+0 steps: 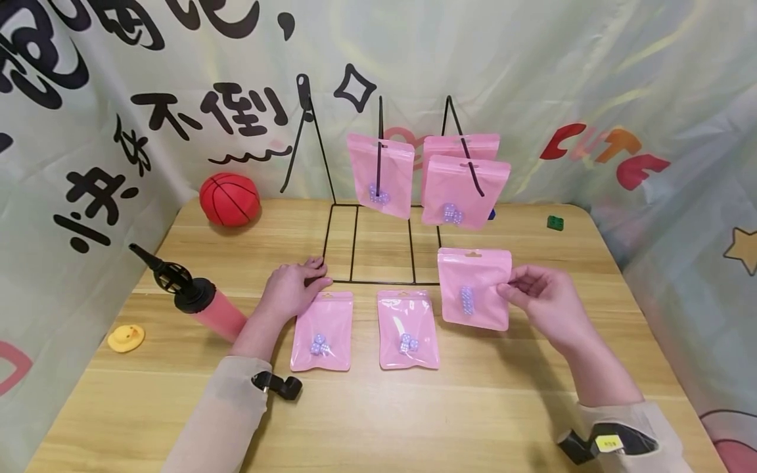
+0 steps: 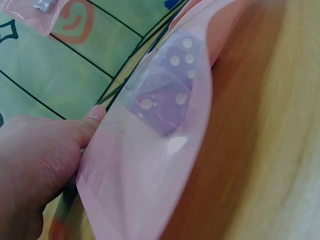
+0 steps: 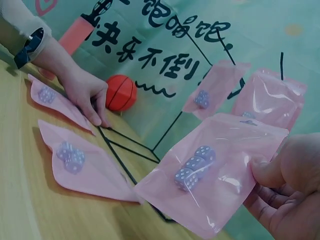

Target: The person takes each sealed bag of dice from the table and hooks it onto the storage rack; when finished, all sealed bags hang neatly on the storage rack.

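My right hand pinches the right edge of a pink zip bag with several lilac dice in it, held up over the table. At the front left corner of a black wire display rack, my left hand grips the wire between thumb and fingers. Two more pink bags with dice, a left one and a middle one, lie flat in front of the rack. On the rack's hooks hang a single bag and, farther right, a front bag overlapping a back bag.
A red mini basketball sits at the back left. The pink hand pump lies beside my left forearm, with a yellow duck near the left edge. A green toy brick is at the back right. Printed cloth hangs behind the table.
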The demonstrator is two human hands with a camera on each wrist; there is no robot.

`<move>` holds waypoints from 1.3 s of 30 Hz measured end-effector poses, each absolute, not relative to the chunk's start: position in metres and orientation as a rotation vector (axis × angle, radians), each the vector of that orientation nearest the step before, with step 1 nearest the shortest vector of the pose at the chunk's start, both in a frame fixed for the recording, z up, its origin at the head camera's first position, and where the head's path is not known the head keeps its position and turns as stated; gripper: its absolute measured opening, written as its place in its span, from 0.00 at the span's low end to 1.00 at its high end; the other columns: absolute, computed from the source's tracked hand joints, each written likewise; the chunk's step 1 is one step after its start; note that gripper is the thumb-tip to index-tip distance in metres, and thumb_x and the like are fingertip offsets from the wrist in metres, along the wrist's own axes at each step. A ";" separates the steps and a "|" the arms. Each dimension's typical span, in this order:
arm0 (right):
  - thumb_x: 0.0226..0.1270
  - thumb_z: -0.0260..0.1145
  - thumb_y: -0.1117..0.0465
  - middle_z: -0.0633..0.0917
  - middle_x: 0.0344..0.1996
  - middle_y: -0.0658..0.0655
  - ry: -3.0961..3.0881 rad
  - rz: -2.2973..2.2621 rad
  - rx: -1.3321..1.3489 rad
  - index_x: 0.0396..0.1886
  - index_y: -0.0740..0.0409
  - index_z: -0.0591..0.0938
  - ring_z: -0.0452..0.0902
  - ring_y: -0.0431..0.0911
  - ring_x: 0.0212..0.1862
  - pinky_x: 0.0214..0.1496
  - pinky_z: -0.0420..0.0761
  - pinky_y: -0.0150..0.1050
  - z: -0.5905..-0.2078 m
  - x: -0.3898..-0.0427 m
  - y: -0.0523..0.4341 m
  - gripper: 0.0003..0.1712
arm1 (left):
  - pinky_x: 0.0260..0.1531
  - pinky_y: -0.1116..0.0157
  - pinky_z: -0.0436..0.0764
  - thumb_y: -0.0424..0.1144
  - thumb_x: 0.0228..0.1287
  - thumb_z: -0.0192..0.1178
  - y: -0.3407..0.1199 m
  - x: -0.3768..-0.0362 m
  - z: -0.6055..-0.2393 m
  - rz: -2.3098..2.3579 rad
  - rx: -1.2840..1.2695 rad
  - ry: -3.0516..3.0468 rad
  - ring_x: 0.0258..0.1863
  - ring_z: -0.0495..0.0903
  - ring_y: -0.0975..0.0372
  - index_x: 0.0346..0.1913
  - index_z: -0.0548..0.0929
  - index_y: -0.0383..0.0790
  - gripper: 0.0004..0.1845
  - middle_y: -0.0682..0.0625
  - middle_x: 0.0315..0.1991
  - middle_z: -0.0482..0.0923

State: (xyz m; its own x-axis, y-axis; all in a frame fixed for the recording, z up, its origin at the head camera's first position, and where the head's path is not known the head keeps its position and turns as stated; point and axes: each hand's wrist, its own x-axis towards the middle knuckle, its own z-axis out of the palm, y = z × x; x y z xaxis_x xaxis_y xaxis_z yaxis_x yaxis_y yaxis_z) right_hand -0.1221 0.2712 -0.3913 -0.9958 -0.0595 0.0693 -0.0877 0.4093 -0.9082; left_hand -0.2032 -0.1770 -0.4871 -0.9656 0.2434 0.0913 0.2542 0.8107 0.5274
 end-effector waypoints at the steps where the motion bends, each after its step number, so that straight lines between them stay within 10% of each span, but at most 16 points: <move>1: 0.72 0.71 0.71 0.88 0.33 0.57 -2.611 1.691 0.141 0.44 0.75 0.85 0.83 0.44 0.34 0.34 0.83 0.31 -0.390 -0.122 0.270 0.08 | 0.69 0.41 0.69 0.53 0.74 0.68 -0.177 -0.203 -0.487 -0.868 -0.407 -2.970 0.71 0.75 0.52 0.65 0.86 0.43 0.24 0.51 0.67 0.79; 39: 0.67 0.72 0.77 0.89 0.32 0.58 -2.395 1.813 0.334 0.37 0.62 0.89 0.83 0.44 0.32 0.33 0.84 0.31 -0.339 -0.134 0.206 0.08 | 0.71 0.41 0.67 0.53 0.74 0.67 -0.177 -0.203 -0.487 -0.877 -0.376 -2.981 0.72 0.74 0.49 0.65 0.86 0.44 0.24 0.51 0.68 0.78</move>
State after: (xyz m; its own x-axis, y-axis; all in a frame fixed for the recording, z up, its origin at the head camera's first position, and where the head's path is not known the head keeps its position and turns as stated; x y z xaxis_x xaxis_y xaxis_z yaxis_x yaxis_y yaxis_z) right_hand -0.1339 0.2060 -0.3389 -0.9686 -0.1037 0.2261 -0.2458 0.2583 -0.9343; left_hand -0.2030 -0.1771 -0.4874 -0.9711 0.2253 0.0783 0.2318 0.8142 0.5322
